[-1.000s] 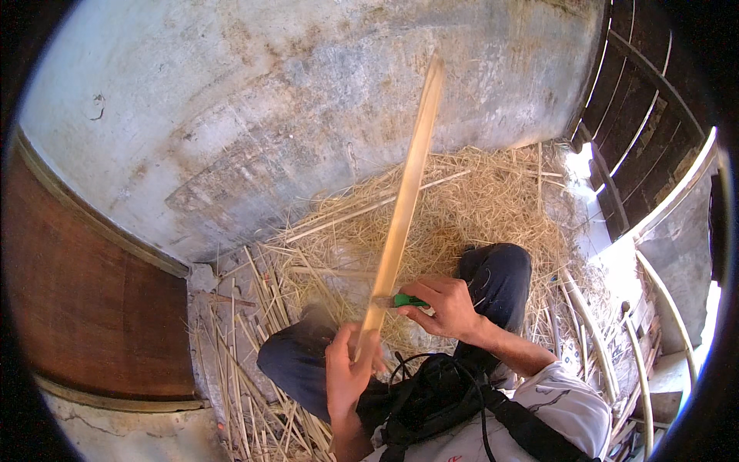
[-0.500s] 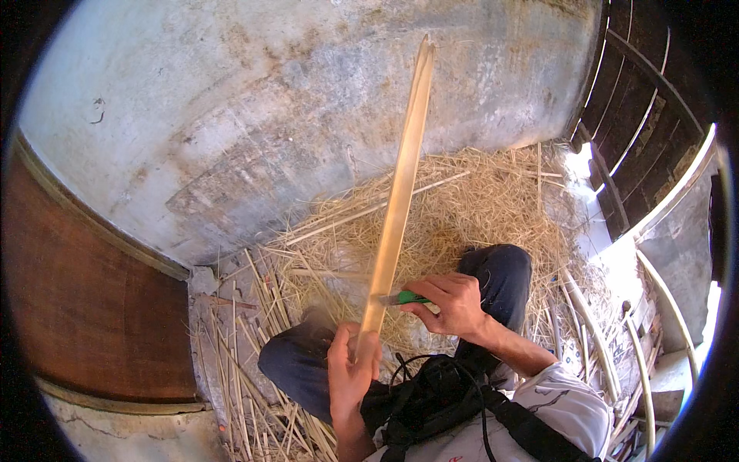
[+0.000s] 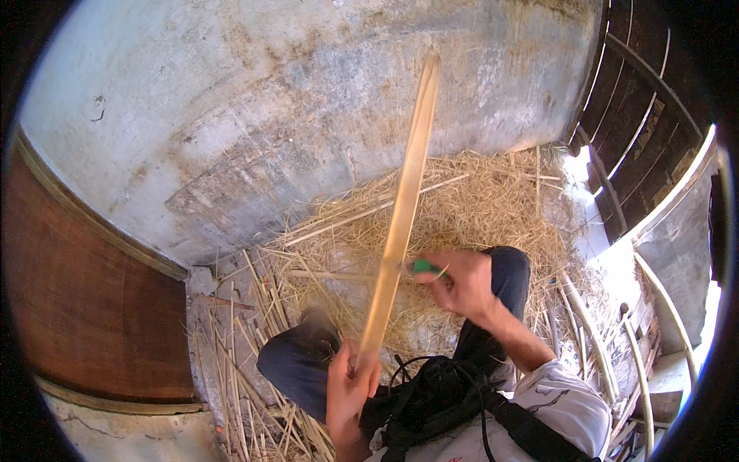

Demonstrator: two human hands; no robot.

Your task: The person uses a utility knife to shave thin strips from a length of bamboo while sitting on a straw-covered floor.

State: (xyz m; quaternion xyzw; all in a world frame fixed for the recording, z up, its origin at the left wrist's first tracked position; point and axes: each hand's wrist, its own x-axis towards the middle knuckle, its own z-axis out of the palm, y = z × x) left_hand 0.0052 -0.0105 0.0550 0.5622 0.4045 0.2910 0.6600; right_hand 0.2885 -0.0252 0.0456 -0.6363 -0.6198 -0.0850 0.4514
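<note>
A long, pale yellow split bamboo strip [image 3: 406, 196] slants upward and away from me, its far end against the wall. My left hand [image 3: 350, 383] is closed around its near end, low between my knees. In my right hand [image 3: 462, 283] is a small knife with a green handle [image 3: 423, 266], gripped in curled fingers. Its blade is blurred and lies close to the strip's right side; whether it touches cannot be told. My bent legs [image 3: 509, 281] sit on either side of the strip.
Thin shavings [image 3: 481, 196] pile up on the floor ahead. Loose narrow sticks [image 3: 250, 385] lie at my left, and longer poles [image 3: 589, 335] at my right. A stained wall [image 3: 254, 115] rises in front, with a brown wooden panel [image 3: 92, 292] to the left. A black strapped bag [image 3: 431, 393] rests at my lap.
My right hand and the knife have moved up along the bamboo strip and slightly right. The strip's far end has dropped a little; my left hand keeps its hold.
</note>
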